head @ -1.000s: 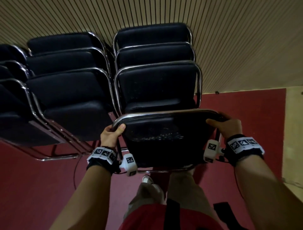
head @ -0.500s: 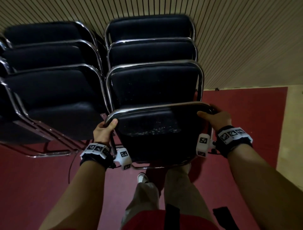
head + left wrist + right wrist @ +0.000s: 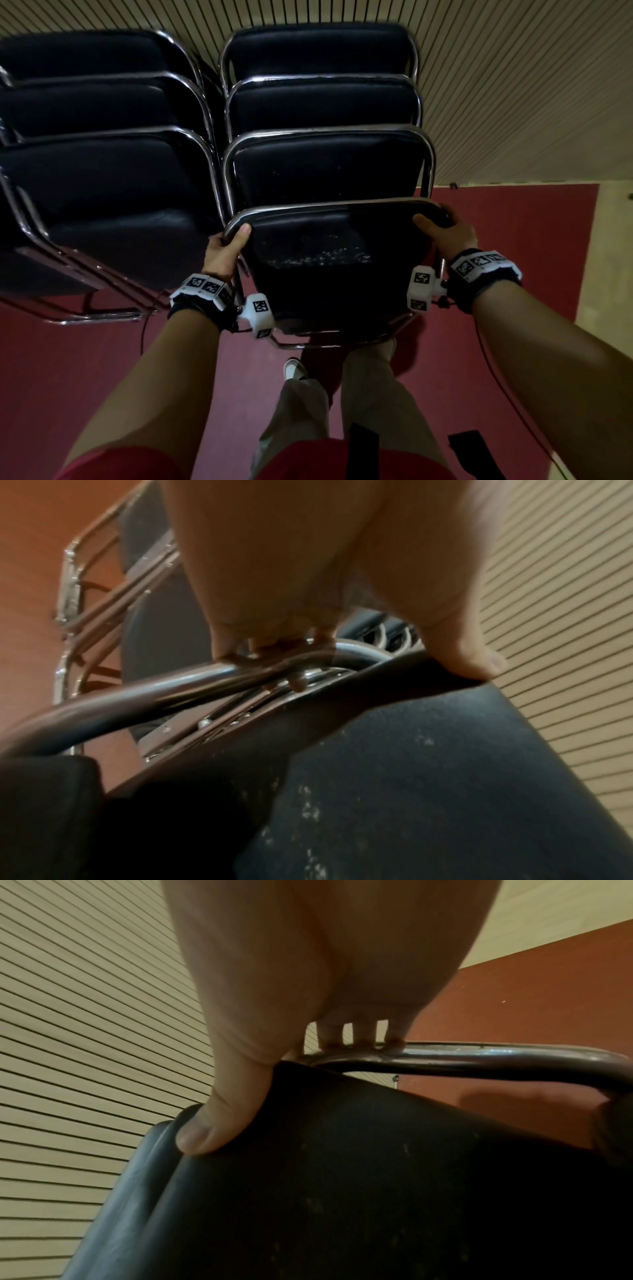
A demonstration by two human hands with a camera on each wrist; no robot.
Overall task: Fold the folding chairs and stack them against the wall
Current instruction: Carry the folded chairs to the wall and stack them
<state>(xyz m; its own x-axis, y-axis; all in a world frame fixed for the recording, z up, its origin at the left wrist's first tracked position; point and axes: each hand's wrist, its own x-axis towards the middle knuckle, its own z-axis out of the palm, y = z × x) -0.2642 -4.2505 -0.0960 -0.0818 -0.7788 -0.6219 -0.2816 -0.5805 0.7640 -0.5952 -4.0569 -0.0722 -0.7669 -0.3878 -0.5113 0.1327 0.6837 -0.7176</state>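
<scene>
- Folded chair (image 3: 329, 267): black padded back, chrome tube frame, held upright just in front of the right-hand stack; whether it touches that stack cannot be told.
- Left hand (image 3: 224, 251): grips the chair's top left corner, fingers (image 3: 294, 685) curled round the chrome tube, thumb pressed on the padding.
- Right hand (image 3: 447, 234): grips the top right corner likewise, fingers (image 3: 329, 1035) over the tube, thumb on the padding edge.
- Right-hand stack (image 3: 322, 113): three folded chairs, nested, leaning toward the slatted wall (image 3: 513, 85).
- Left-hand stack (image 3: 99, 178): further folded chairs, just beside the right-hand stack, running out of view at the left edge.
- Red floor (image 3: 513, 219): bare strip to the right of the held chair, bounded by a pale border (image 3: 613, 260).
- Person's legs and a white shoe (image 3: 294, 368): directly below the held chair's lower frame.
</scene>
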